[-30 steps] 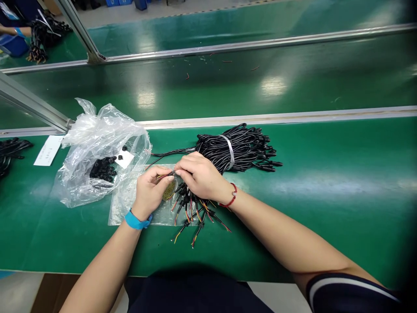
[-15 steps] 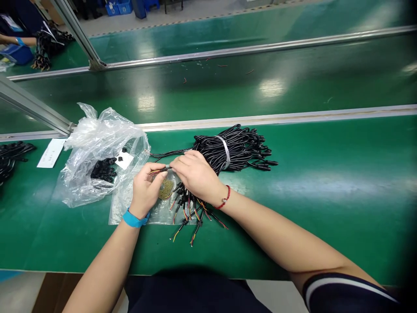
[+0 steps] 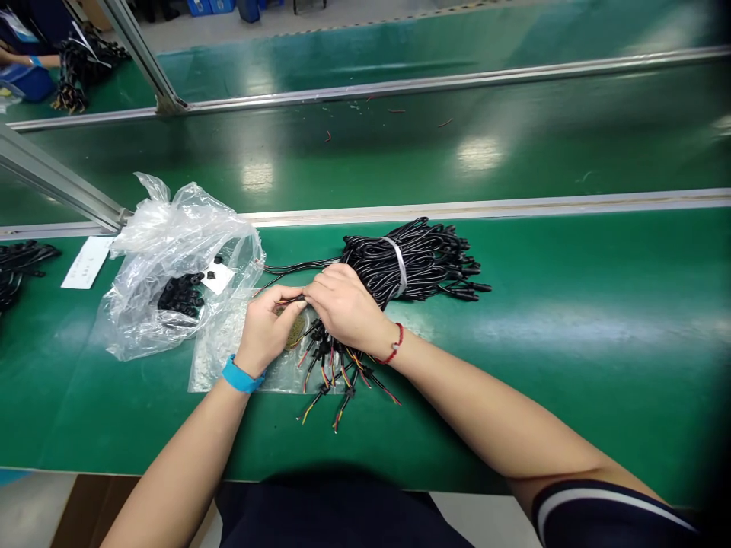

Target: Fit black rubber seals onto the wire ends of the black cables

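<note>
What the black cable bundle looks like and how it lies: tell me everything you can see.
The black cable bundle is glossy and plastic-looking, folded in loops and bound around the middle by a pale band. It lies on the green tabletop with black connector ends pointing right. Lower in view, red and yellow wire ends, apparently its own, fan out. The right hand hides part of the bundle's left end; whether they touch is unclear.

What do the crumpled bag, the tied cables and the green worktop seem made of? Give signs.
Crumpled bag: thin, shiny plastic film; black parts show through.
Tied cables: probably PVC or rubber sheathing, glossy black with bright highlights.
Green worktop: smooth, semi-gloss, perhaps vinyl or rubber; it reflects soft glare.
</note>
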`<state>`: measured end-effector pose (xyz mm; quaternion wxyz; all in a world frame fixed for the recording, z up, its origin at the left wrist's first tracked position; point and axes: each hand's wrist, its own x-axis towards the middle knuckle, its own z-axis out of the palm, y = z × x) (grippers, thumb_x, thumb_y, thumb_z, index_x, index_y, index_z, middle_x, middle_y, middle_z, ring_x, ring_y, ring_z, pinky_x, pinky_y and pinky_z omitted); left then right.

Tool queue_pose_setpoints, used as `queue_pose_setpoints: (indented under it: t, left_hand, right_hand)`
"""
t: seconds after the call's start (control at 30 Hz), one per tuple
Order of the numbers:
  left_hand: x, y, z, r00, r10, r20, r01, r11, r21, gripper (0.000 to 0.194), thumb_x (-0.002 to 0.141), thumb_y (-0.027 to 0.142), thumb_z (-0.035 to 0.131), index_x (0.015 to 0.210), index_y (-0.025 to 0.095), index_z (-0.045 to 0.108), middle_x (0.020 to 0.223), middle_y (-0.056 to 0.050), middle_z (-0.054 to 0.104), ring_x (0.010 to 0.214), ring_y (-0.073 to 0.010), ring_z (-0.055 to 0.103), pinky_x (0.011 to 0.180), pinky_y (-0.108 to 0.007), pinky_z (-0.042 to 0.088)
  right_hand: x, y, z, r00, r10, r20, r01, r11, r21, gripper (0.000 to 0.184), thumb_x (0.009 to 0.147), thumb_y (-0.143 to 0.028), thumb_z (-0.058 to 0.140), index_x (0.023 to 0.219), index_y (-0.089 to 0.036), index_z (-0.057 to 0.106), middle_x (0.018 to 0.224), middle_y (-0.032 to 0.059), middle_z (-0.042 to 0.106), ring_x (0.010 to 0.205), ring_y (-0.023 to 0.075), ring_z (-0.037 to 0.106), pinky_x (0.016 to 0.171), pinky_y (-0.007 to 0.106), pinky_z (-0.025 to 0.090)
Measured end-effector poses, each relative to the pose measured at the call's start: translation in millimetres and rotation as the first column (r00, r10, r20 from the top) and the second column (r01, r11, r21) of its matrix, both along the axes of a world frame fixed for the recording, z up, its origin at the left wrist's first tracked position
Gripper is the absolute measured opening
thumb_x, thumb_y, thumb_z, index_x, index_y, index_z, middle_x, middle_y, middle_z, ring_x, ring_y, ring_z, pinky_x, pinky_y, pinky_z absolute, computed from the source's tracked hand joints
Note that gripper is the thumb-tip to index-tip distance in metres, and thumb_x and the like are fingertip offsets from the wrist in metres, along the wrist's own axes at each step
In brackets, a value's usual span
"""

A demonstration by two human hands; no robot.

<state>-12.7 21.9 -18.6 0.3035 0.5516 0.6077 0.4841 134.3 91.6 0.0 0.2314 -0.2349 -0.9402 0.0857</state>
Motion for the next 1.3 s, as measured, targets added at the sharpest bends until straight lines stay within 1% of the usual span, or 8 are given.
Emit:
queue_pose_setpoints:
  t: [0.23,0.43,0.67,0.9,1.03,1.13,1.2,1.3]
  left_hand:
    - [-7,-2,-0.1,0.994,0.096,-0.043,-0.094,0.995,0.041,0.014,0.077,0.018,0.063,0.092,0.018,0.064,0.088,-0.003,0.068,0.08,-0.0149,0.064,0.074,-0.027,0.052]
    - [-7,-2,4.1,0.992,0.029,-0.126,-0.02,0.997,0.078,0.009,0.076,0.014,0.063,0.084,0.018,0.066,0.085,-0.003,0.07,0.08,-0.0147,0.064,0.073,-0.027,0.052]
    - [1,0,7.1,0.97,-0.025,-0.241,0.044,0.997,0.07,0.011,0.078,0.011,0.06,0.085,0.018,0.065,0.082,-0.003,0.07,0.075,-0.015,0.064,0.069,-0.028,0.052]
    - [-9,-9,9.3,0.959,-0.079,-0.273,0.087,0.996,0.015,0.031,0.081,0.014,0.057,0.111,0.018,0.053,0.092,-0.005,0.063,0.078,-0.0145,0.06,0.072,-0.029,0.051]
    - [-10,-16,14.7,0.912,-0.15,-0.381,0.156,0.988,-0.015,0.008,0.084,0.015,0.054,0.09,0.019,0.058,0.081,-0.003,0.062,0.075,-0.0164,0.058,0.068,-0.03,0.047]
    - [1,-20,18.9,0.896,-0.229,-0.382,0.221,0.973,-0.065,0.007,0.084,0.016,0.053,0.085,0.02,0.058,0.074,-0.002,0.06,0.069,-0.0169,0.057,0.065,-0.03,0.046]
    - [10,-23,19.6,0.857,-0.333,-0.392,0.314,0.942,-0.113,0.006,0.084,0.016,0.054,0.087,0.019,0.058,0.078,-0.003,0.061,0.073,-0.0185,0.058,0.067,-0.032,0.047]
    - [22,-26,16.1,0.78,-0.451,-0.434,0.427,0.891,-0.157,0.015,0.084,0.02,0.054,0.099,0.018,0.057,0.096,-0.008,0.063,0.09,-0.0228,0.058,0.078,-0.036,0.048]
  right_hand:
    - [3,-2,3.7,0.997,-0.055,0.054,0.053,0.997,0.049,0.021,0.092,-0.016,0.043,0.093,-0.013,0.064,0.086,0.0074,0.061,0.086,0.0198,0.047,0.09,0.034,0.034]
    - [3,0,-3.0,0.999,0.008,0.045,-0.01,0.999,0.045,0.026,0.089,-0.008,0.039,0.084,-0.014,0.064,0.074,0.0041,0.06,0.078,0.0181,0.046,0.093,0.035,0.031]
    - [3,-1,-6.2,0.996,0.009,0.087,-0.017,0.996,0.092,0.026,0.087,-0.008,0.041,0.075,-0.014,0.063,0.068,0.0039,0.058,0.072,0.0176,0.044,0.09,0.035,0.03]
    - [5,-3,4.2,0.989,0.014,0.146,-0.023,0.998,0.062,0.023,0.09,-0.012,0.043,0.08,-0.014,0.063,0.075,0.0047,0.061,0.078,0.018,0.047,0.089,0.035,0.03]
    - [10,-7,14.4,0.966,0.058,0.25,-0.057,0.998,-0.014,0.02,0.087,-0.01,0.044,0.087,-0.012,0.063,0.08,0.0075,0.063,0.082,0.0197,0.049,0.088,0.036,0.033]
    - [9,-7,19.1,0.976,0.02,0.218,-0.005,0.998,-0.07,0.025,0.086,-0.007,0.044,0.105,-0.01,0.06,0.095,0.011,0.064,0.09,0.0206,0.05,0.087,0.035,0.036]
    - [2,-4,18.7,0.977,-0.041,0.21,0.054,0.997,-0.053,0.029,0.088,-0.008,0.042,0.113,-0.009,0.057,0.106,0.0126,0.061,0.095,0.0215,0.049,0.085,0.034,0.037]
    - [-18,5,13.8,0.947,-0.154,0.28,0.143,0.988,0.062,0.026,0.09,-0.011,0.04,0.11,-0.009,0.057,0.112,0.0149,0.058,0.099,0.0246,0.048,0.083,0.036,0.037]
